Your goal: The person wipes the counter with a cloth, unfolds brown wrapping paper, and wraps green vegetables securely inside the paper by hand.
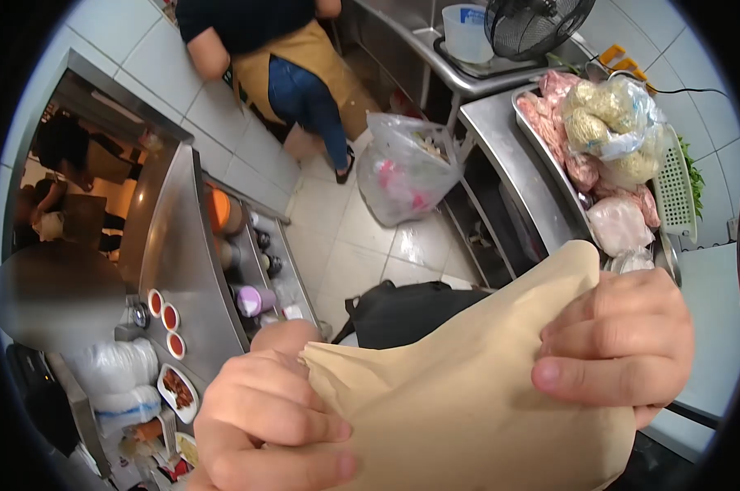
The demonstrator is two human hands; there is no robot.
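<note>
A brown paper bag [468, 393] fills the lower middle of the head view, creased near its upper left corner. My left hand [272, 417] grips its left edge, fingers curled and thumb pressed on the near face. On the right side, my right hand [620, 344] pinches the paper close to the top corner, its thumb also in front. The bag's upper rim slants up toward the right. Its bottom lies outside the view, and I cannot see whether anything is inside.
On the left counter [169, 262] stand several red sauce cups [170, 317] and a white dish of food [178, 393]. A tray of bagged food [550, 139] sits at right, below a fan [538, 24]. A plastic bag [407, 172] rests on the floor near another person [296, 82].
</note>
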